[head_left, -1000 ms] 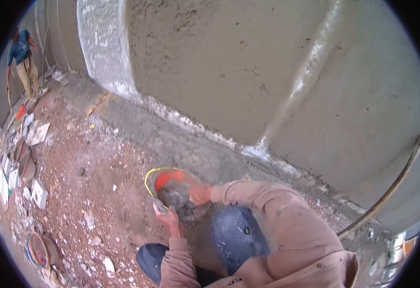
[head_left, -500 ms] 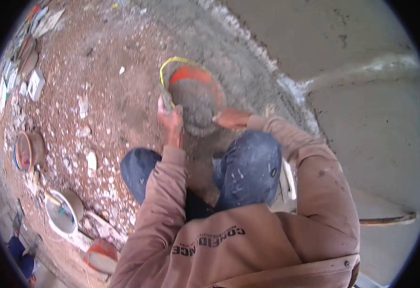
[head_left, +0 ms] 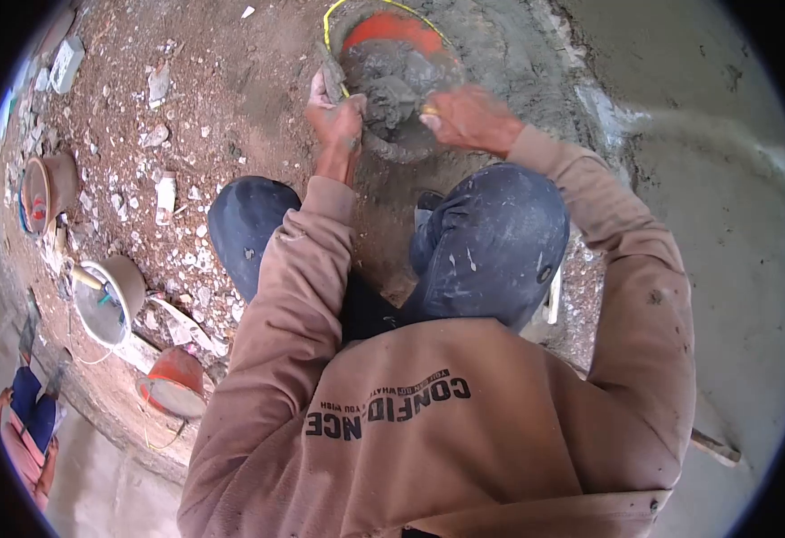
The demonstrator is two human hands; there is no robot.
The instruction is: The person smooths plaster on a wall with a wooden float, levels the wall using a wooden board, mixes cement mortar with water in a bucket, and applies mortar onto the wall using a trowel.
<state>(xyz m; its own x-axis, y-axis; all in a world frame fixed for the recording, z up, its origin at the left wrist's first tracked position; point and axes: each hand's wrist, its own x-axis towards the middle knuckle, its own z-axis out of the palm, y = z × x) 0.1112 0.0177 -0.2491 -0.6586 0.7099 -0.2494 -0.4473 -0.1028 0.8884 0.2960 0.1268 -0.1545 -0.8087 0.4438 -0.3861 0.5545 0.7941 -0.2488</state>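
An orange bucket [head_left: 394,32] of wet grey mortar [head_left: 356,65] is on the ground in front of my knees, with a yellow handle [head_left: 327,27] arched along its far side. My left hand [head_left: 337,118] is closed at the bucket's left edge, thumb and fingers on the rim. In my right hand [head_left: 473,118], at the right side of the bucket, is a trowel [head_left: 392,97]. Its yellowish grip end shows by my fingers, and its mortar-coated blade lies in the bucket, partly lost in the grey mix.
To the left, rubble covers the dirt ground, with a brown bucket [head_left: 62,179], a white bucket [head_left: 128,282] and a second orange bucket [head_left: 175,369]. Another person [head_left: 26,403] is at the lower left edge. Smooth grey cement [head_left: 706,215] spreads along the right; a wooden stick [head_left: 715,446] lies there.
The view has shifted, so the bucket and both hands appear higher. The trowel blade now shows in the mortar, whose surface is lumpier. Both hands keep their holds.
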